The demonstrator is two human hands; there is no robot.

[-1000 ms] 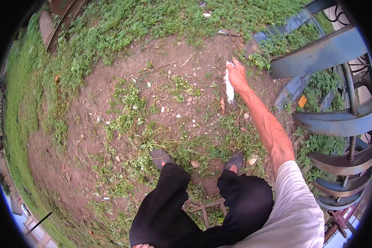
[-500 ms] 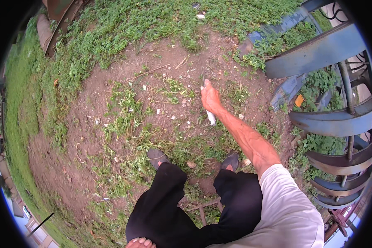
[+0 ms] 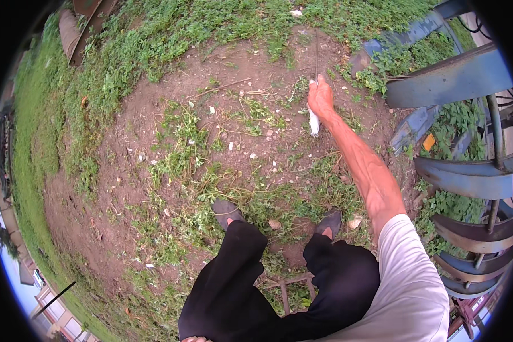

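My right hand point(image 3: 320, 98) reaches out ahead over the soil, its fingers closed round a thin, rod-like tool point(image 3: 317, 54). The rod points away from me toward the green plants. A white, wrapped-looking handle end point(image 3: 314, 124) sticks out below the fist. What the tip touches is hard to make out. At the lower edge a few fingers of my left hand point(image 3: 196, 339) show, lying on my dark trouser leg with nothing seen in them; the rest is out of the picture. Pulled-looking weeds point(image 3: 182, 142) lie loose on the bare soil point(image 3: 137, 114) left of my right hand.
Low green plants point(image 3: 211, 25) grow beyond the soil. On the right stand curved blue-grey metal bars point(image 3: 450, 74), with an orange piece point(image 3: 428, 142) among them. A rusty metal part point(image 3: 85, 34) stands far left. Between my legs is a wooden frame point(image 3: 285, 290); stones lie about.
My right hand has moved farther away and slightly right with the tool. The whole view has shifted, and less of my left hand shows.
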